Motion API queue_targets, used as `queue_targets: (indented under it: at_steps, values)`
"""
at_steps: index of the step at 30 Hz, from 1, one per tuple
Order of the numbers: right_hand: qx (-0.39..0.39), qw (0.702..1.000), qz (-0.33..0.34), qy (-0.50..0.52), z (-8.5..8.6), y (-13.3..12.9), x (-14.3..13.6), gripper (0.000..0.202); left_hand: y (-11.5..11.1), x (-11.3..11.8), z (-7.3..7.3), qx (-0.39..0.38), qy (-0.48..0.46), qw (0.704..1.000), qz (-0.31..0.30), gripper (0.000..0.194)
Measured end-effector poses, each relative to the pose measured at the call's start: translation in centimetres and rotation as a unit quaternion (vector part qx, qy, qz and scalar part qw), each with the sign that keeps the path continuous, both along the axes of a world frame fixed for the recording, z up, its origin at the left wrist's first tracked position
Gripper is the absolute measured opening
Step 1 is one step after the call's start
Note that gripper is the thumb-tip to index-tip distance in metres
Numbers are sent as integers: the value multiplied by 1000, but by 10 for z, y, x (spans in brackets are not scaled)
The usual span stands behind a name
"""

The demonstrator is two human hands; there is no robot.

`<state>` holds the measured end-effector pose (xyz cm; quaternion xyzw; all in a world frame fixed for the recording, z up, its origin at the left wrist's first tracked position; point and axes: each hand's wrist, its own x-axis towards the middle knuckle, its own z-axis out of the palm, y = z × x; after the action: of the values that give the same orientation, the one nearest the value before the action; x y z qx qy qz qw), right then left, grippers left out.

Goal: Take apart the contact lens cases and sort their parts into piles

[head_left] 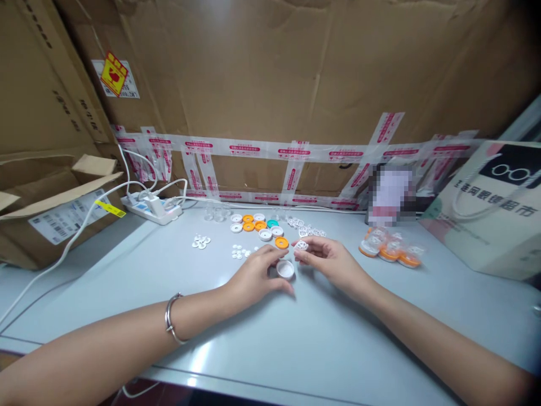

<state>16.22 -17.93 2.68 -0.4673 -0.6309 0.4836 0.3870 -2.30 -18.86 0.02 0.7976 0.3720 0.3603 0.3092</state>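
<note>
Between the thumb and fingers of my right hand (327, 259) is a small white latticed plastic piece (301, 246), held a little above the table. My left hand (264, 276) curves around a round white cap (285, 269) that lies on the table with its hollow side up. Its thumb and fingers are apart; whether they touch the cap's rim I cannot tell. Just beyond the hands lie an orange cap (282, 242) and several more white, orange and teal caps (248, 226). More white latticed pieces (311, 232) are heaped behind my right hand.
Small white discs (240, 252) and white pronged pieces (201, 242) lie left of centre. Clear cups (217, 212) stand at the back. Assembled orange-and-white pieces (389, 248) sit at right, near a paper bag (486, 225). A power strip (153, 210) and open carton (54, 214) are at left.
</note>
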Motion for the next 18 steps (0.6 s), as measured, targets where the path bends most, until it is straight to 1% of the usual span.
queue_targets:
  at_steps: [2,5,8,13,16,18]
  values:
    - [-18,1000,8,22,1,-4,-2,26,-1,0,2,18,-25,1000,5,58]
    - [-46,998,14,43,5,-11,-7,21,-3,-1,6,37,-73,996,20,40]
    - [-58,997,25,53,9,-19,-11,21,-6,-1,9,60,-109,992,14,27]
    - [-87,994,15,69,9,-26,-16,22,-10,0,12,83,-122,989,-2,23]
    - [-101,991,34,78,8,-28,-18,24,-10,-1,11,94,-117,989,3,16]
    - [-92,992,52,62,8,-28,-16,26,-9,-3,11,98,-113,989,3,12]
